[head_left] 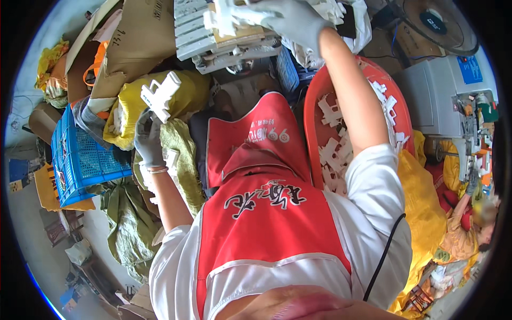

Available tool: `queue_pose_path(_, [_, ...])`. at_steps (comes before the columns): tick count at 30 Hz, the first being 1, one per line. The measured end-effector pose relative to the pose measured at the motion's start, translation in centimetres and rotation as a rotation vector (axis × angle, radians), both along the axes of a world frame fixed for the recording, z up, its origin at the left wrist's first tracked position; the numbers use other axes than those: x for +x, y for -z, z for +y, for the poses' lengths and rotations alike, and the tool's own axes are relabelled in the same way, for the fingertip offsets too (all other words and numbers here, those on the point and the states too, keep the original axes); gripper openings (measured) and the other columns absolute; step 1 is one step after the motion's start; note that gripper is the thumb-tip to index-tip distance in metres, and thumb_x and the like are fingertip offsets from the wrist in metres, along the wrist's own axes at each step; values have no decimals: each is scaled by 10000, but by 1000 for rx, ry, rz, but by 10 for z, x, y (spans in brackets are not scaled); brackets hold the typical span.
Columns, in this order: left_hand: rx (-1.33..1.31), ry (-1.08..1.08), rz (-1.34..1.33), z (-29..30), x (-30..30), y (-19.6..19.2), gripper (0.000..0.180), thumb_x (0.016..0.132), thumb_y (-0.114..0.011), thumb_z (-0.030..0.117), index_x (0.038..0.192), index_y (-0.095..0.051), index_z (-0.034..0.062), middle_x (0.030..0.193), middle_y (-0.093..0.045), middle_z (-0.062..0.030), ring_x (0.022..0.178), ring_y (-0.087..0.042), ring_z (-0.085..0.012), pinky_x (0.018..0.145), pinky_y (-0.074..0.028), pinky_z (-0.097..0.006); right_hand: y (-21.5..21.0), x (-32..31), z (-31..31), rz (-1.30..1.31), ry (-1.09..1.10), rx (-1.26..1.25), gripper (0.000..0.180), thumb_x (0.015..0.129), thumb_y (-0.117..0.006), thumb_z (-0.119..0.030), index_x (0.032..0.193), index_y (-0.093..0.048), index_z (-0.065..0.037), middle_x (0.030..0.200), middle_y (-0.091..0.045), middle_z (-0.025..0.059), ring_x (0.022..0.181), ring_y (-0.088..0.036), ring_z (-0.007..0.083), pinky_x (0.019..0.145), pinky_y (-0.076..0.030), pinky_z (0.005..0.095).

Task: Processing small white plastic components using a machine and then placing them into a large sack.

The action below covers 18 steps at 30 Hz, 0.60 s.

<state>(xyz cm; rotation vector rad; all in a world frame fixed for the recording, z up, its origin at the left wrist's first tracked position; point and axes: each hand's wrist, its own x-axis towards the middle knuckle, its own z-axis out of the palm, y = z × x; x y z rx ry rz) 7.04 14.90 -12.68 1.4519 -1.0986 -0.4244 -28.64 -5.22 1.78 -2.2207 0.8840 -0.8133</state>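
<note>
Gripping a white plastic part (160,95), your left hand (148,140) has its gloved fingers closed around the part's lower end, well left of the red basin (313,114). Your right hand (290,21), also gloved, is closed on another white moulded piece (221,20), up and left of the basin, above a stack of pale slatted trays (197,34). The basin holds a heap of loose white parts (333,152). Far left of it, a blue mesh crate (80,154); contents unclear. Yellow sack (130,98) sits behind your left hand.
</note>
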Motion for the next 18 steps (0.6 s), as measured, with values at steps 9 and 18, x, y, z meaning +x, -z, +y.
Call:
queue_pose_path(9, [59,-1,34,5,-7,-6,234,822,-631,52,1040,-589,-20,1107,-594,-85,989,-547,-129,882,-423,-259,18,-10,-3,236,102,-240,334,839,-560,-194,1159,-575,-96,1092,-606,137,992,-581,267,846,-454,325])
queue_pose_path(18, [129,-287,-114,88,44,7,276,850,-589,66,1085,-559,-75,1029,-597,-109,884,-558,-170,806,-457,-273,157,-178,25,270,546,347,336,894,-506,-328,1127,-584,-98,909,-630,35,810,-573,145,703,-464,271])
